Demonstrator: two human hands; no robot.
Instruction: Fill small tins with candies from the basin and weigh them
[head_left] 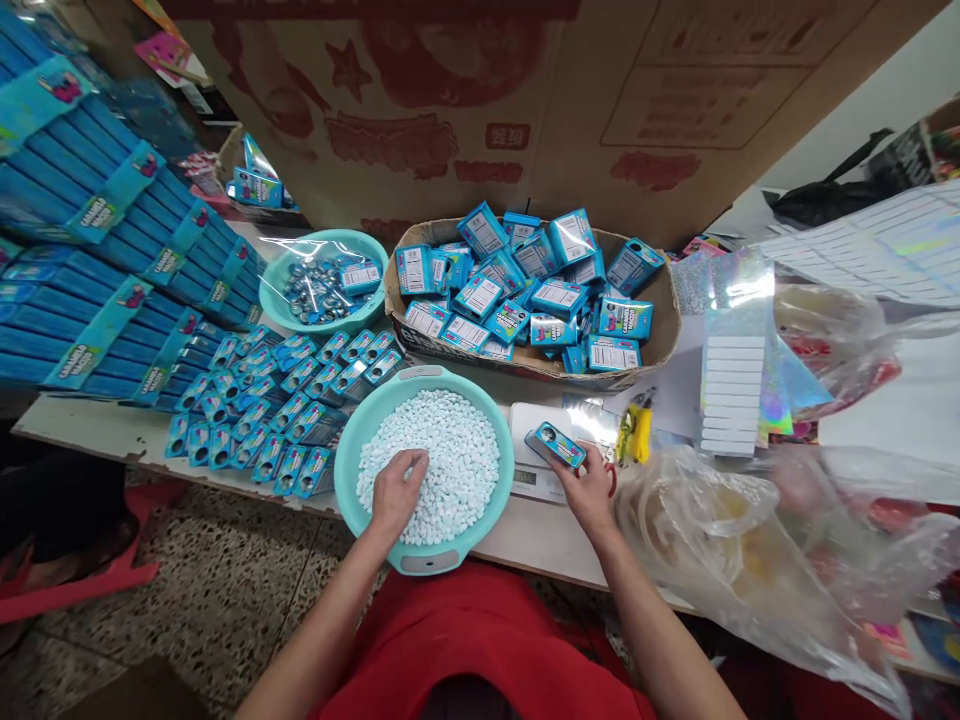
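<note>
My left hand (397,494) rests on the small white candies (457,450), which fill a round turquoise basin (348,480) right in front of me. Its fingers are curled and pressed together among the candies. In my right hand (589,492) is a small blue candy box (555,444), tilted, with a round hole in its upper end. That box hangs over a white digital scale (525,428) to the right of the basin. Part of a red scissors handle (613,480) shows beside my right hand.
Rows of similar boxes (255,410) stand left of the basin. Behind are a smaller turquoise bowl (271,300) and a cardboard tray (670,350) heaped with boxes. Large blue packs (112,250) are stacked at left. White label sheets (733,380) and plastic bags (697,520) lie at right.
</note>
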